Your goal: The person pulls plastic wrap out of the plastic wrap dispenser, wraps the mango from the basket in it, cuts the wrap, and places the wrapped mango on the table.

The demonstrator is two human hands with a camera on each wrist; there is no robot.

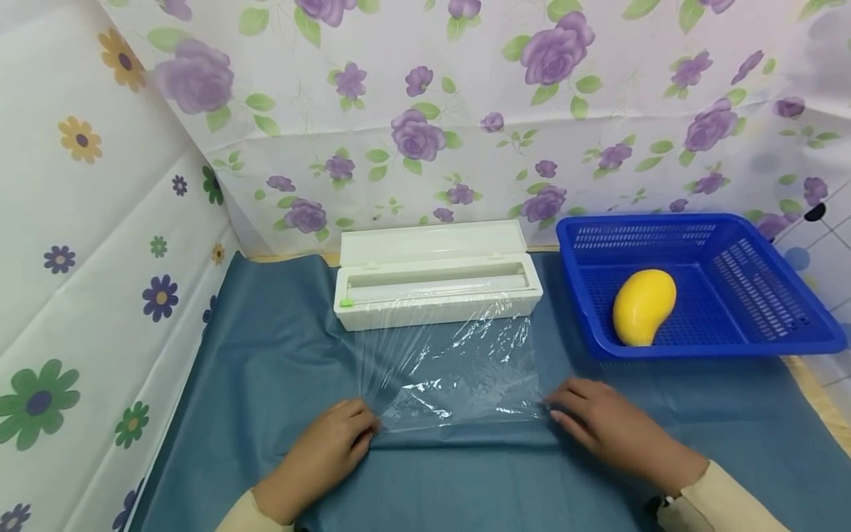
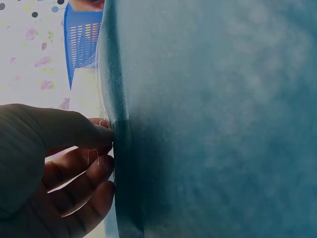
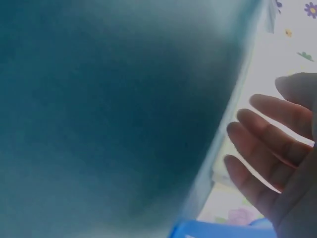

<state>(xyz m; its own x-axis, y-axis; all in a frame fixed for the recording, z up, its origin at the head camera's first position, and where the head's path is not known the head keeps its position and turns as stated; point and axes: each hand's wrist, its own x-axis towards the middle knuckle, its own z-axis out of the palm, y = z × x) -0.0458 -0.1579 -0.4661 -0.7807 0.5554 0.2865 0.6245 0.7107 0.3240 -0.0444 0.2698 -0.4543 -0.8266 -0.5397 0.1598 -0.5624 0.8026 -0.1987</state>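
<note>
Far left, flowered sheet. Left hand low over the blue cloth; grip clamped on the film's near left corner, thumb and forefinger together. Centre: white box, lid up, roll inside; film runs from it over the front edge toward the person, clear, wrinkled. Right hand just beside the near right corner; grip apart, fingers loosely spread, contact unclear. Far right, blue basket, yellow fruit inside.
</note>
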